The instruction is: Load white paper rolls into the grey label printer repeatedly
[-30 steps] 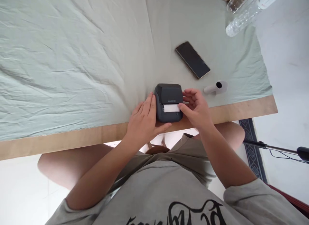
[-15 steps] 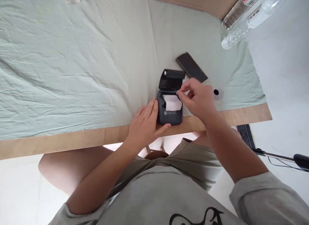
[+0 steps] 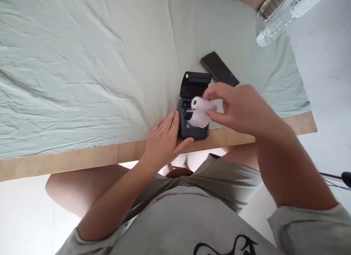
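Note:
A small dark portable printer (image 3: 194, 133) sits at the table's front edge with its lid (image 3: 195, 83) raised. My left hand (image 3: 164, 136) lies along the printer's left side, fingers stretched out and thumb by its front corner. Above the printer's open bay, my right hand (image 3: 233, 107) pinches a roll of white paper (image 3: 204, 107) between thumb and fingers. The roll's hollow core faces left, and a loose flap of paper hangs down over the printer's front. Part of the bay shows dark beneath the roll.
A black phone (image 3: 220, 68) lies behind the printer, to the right. Clear plastic bottles (image 3: 276, 28) lie at the back right. Pale green cloth (image 3: 123, 72) covers the table, with a bare wooden strip (image 3: 109, 151) along the front edge.
My right hand has lifted the paper roll out of the printer's bay, and the roll now hangs above it. My left hand has stayed against the printer.

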Action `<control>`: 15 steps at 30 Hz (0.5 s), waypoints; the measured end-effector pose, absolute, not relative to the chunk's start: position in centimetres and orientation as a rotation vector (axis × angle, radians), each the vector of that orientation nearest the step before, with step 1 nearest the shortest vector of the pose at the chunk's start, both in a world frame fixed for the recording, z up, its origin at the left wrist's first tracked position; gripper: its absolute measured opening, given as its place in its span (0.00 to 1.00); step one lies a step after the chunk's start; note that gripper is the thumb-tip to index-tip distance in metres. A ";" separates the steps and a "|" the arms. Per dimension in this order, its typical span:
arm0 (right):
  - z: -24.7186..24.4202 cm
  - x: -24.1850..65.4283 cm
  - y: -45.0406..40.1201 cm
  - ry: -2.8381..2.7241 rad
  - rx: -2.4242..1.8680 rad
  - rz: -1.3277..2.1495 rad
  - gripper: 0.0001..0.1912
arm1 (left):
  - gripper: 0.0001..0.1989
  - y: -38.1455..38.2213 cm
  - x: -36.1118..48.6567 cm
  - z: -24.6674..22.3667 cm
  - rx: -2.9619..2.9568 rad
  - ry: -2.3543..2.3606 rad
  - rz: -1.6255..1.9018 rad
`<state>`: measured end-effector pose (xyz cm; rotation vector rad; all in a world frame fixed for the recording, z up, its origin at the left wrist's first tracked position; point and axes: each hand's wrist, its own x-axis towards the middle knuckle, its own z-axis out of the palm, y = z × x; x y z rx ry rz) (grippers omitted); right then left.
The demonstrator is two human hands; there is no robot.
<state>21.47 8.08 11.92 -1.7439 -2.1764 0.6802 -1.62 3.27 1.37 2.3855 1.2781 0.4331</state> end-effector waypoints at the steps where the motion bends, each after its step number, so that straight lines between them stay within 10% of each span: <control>1: 11.6 22.3 7.1 -1.938 -1.702 0.787 0.18 | 0.47 3.2 -1.7 1.4 2.378 1.273 0.439; 7: 5.4 24.9 4.4 -0.764 -1.607 1.073 0.16 | 0.48 3.3 -1.7 1.2 2.387 1.267 0.455; 15: 2.7 25.0 6.6 -1.566 -1.874 0.313 0.09 | 0.46 3.4 -1.6 1.2 2.426 1.283 0.450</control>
